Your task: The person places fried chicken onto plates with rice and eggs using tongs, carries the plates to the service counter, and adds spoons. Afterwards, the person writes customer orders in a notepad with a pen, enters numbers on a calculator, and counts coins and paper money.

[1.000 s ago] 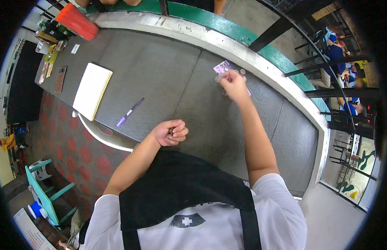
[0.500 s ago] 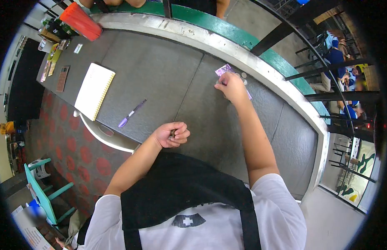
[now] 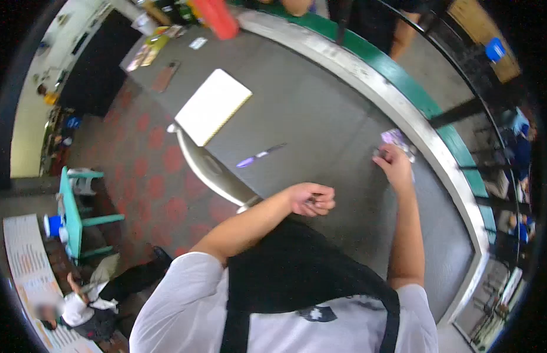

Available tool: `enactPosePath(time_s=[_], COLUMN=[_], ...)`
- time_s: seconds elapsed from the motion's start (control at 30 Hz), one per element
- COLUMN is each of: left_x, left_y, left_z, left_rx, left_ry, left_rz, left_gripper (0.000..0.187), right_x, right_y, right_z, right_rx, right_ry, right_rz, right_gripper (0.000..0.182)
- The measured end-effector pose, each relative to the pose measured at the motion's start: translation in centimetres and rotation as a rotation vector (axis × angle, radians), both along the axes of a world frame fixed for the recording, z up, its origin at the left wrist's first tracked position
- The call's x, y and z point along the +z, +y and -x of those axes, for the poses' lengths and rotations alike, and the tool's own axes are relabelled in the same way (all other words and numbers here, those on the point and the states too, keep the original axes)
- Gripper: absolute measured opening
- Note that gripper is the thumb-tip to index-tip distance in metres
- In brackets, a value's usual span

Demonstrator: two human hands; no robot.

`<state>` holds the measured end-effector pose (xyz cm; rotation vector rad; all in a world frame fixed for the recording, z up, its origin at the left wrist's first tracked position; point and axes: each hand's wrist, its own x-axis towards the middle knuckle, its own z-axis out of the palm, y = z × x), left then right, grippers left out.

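Observation:
My left hand (image 3: pixel 309 199) is curled closed above the table's near edge, around what look like coins; most of them are hidden by the fingers. Over on the right, my right hand (image 3: pixel 397 167) pinches a small grey coin (image 3: pixel 377 153) between thumb and fingertips, just above the tabletop. Beyond its knuckles lies a purple banknote (image 3: pixel 393 136), partly covered by the hand. Several silver coins (image 3: pixel 411 155) rest beside the note, blurred. A purple pen (image 3: pixel 261 155) lies to the left of both hands.
An open spiral notebook (image 3: pixel 213 107) lies on the grey table (image 3: pixel 320 117), with a brown calculator (image 3: pixel 166 76) farther left. A red container (image 3: pixel 217 19) stands at the back. Metal bars rise behind the white ledge (image 3: pixel 338 56). A chair (image 3: pixel 211 167) touches the near edge.
My view has turned, so the table and both hands appear farther right. My right hand has drawn slightly back from the banknote, with the coin at its fingertips. My left hand stays closed.

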<state>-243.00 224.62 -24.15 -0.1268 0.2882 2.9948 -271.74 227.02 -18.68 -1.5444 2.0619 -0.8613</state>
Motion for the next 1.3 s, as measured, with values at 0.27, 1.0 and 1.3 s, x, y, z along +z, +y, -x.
enactPosePath(time_s=[0.27, 1.0, 1.3], left_x=[-0.3, -0.9, -0.7], left_y=[0.5, 0.5, 0.3], left_z=[-0.3, 0.0, 0.2], left_rx=[0.017, -0.022, -0.017], left_ry=[0.000, 0.016, -0.018], left_rz=[0.054, 0.037, 0.040], left_gripper=[0.040, 0.040, 0.041], right_x=[-1.9, -0.5, -4.1], right_y=[-1.1, -2.6, -3.0], right_z=[1.1, 3.4, 6.3], right_rx=[0.037, 0.053, -0.003], right_ry=[-0.019, 0.193, -0.192], right_rz=[-0.166, -0.094, -0.004], right_gripper=[0.023, 0.031, 0.015])
